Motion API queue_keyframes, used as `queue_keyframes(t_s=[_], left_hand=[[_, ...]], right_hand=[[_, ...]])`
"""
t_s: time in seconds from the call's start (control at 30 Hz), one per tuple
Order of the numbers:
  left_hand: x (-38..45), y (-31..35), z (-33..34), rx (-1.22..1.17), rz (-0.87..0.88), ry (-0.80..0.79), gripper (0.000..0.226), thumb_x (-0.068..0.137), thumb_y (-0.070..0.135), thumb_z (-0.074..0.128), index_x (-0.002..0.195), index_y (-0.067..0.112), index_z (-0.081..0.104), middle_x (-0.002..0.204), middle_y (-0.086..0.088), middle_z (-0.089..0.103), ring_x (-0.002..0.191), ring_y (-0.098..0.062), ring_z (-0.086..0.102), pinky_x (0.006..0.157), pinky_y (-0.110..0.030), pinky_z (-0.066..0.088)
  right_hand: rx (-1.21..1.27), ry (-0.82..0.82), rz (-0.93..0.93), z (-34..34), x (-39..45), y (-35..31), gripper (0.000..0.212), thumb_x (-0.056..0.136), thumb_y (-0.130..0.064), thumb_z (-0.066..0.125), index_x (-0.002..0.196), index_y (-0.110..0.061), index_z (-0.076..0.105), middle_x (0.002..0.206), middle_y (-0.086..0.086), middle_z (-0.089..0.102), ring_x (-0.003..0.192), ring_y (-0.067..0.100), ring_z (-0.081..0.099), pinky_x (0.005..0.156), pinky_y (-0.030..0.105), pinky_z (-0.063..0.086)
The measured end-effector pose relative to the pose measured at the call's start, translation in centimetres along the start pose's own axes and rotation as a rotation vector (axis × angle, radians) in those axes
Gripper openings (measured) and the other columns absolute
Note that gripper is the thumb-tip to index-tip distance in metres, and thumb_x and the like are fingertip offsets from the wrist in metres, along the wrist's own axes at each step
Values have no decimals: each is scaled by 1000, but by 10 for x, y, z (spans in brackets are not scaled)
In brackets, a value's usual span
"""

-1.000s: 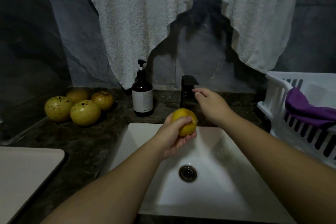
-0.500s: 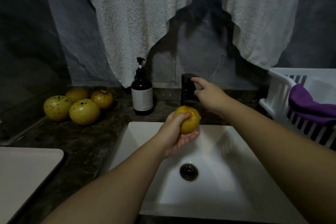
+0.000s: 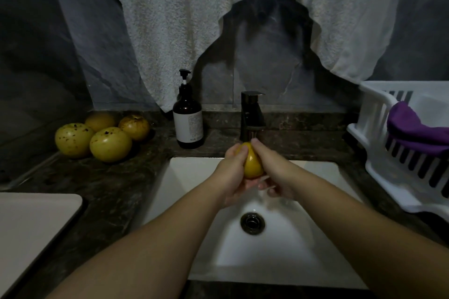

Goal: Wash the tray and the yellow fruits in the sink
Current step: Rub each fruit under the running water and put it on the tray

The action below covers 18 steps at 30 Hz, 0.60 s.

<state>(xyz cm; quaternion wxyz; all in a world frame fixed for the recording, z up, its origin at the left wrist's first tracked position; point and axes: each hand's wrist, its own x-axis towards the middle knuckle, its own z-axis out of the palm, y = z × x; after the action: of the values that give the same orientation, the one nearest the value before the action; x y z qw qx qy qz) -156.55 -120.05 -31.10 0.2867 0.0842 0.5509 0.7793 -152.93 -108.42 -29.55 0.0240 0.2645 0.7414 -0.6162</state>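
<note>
Both hands rubbing one yellow fruit under the tap, over the sink.

My left hand (image 3: 233,172) cups the fruit (image 3: 252,165) from the left, thumb curled over its top; my right hand (image 3: 274,175) wraps it from the right, fingers curled under. The fruit sits between my palms, just below the tap (image 3: 251,114) at the sink's (image 3: 194,177) back edge, long axis roughly upright. Water flow is hard to make out. Four more fruits (image 3: 110,144) wait at the counter's back left, nearer my left hand, so I guess that one fetches next. The tray (image 3: 31,226) lies at the counter's front left edge.
</note>
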Motion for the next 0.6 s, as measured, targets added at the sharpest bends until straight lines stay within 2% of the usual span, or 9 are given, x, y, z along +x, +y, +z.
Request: queue_keyframes(t_s=[0.03, 0.1, 0.17, 0.27, 0.33, 0.4, 0.47, 0.53, 0.6], left_hand=[[2, -3, 0, 74, 12, -4, 44, 110, 40, 46, 153, 38, 38, 126, -9, 65, 101, -30, 73, 85, -47, 63], [3, -7, -2, 196, 7, 0, 40, 111, 45, 40, 151, 43, 40, 112, -7, 70, 76, -22, 71, 62, -32, 59], [5, -8, -4, 230, -22, 21, 37, 110, 51, 38, 145, 45, 43, 97, -10, 72, 61, -20, 64, 58, -28, 53], [4, -5, -7, 203, -45, 26, 39, 106, 60, 39, 136, 37, 49, 96, -19, 71, 75, -31, 67, 76, -37, 53], [5, -6, -6, 216, -27, 26, 39, 106, 59, 42, 137, 36, 49, 113, -18, 71, 87, -35, 67, 83, -42, 52], [5, -8, -4, 280, 4, 25, 40, 108, 53, 42, 146, 39, 42, 130, -14, 64, 92, -32, 69, 78, -39, 55], [4, -10, 0, 320, 26, 18, 41, 109, 50, 41, 150, 43, 36, 133, -11, 60, 88, -27, 70, 69, -34, 58], [4, -10, 3, 313, -6, 38, 38, 109, 54, 40, 146, 45, 39, 127, -13, 64, 78, -26, 70, 68, -33, 57], [1, -6, 3, 291, -59, 55, 40, 106, 62, 37, 139, 42, 47, 124, -18, 69, 83, -31, 72, 69, -34, 57]], right_hand=[[64, -36, 16, 2, 1, 4, 73, 85, -83, 47, 131, -27, 47, 85, 15, 66, 49, 18, 58, 45, 19, 38], [131, -50, -13, 3, 6, 9, 68, 87, -77, 53, 132, -27, 44, 80, 16, 65, 46, 18, 58, 43, 21, 41], [104, -49, -101, 1, 10, 14, 60, 92, -70, 53, 132, -27, 43, 81, 18, 66, 47, 18, 58, 45, 23, 42], [27, -85, -280, -4, 11, 20, 52, 97, -61, 53, 137, -30, 42, 79, 14, 67, 49, 18, 58, 43, 25, 38], [23, -96, -279, -4, 11, 23, 51, 97, -65, 51, 138, -35, 43, 76, 11, 68, 50, 18, 60, 44, 25, 38], [110, -88, -150, 0, 11, 23, 58, 93, -74, 46, 134, -33, 46, 72, 12, 67, 48, 19, 60, 43, 23, 39], [175, -59, -48, 4, 11, 21, 65, 89, -80, 44, 131, -30, 48, 75, 13, 66, 48, 19, 60, 44, 22, 41], [82, 0, -113, 2, 12, 21, 61, 89, -80, 44, 126, -32, 46, 85, 12, 68, 52, 19, 60, 43, 23, 41], [-31, 41, -264, -2, 11, 24, 50, 90, -78, 45, 118, -37, 47, 98, 10, 66, 57, 17, 61, 43, 23, 41]])
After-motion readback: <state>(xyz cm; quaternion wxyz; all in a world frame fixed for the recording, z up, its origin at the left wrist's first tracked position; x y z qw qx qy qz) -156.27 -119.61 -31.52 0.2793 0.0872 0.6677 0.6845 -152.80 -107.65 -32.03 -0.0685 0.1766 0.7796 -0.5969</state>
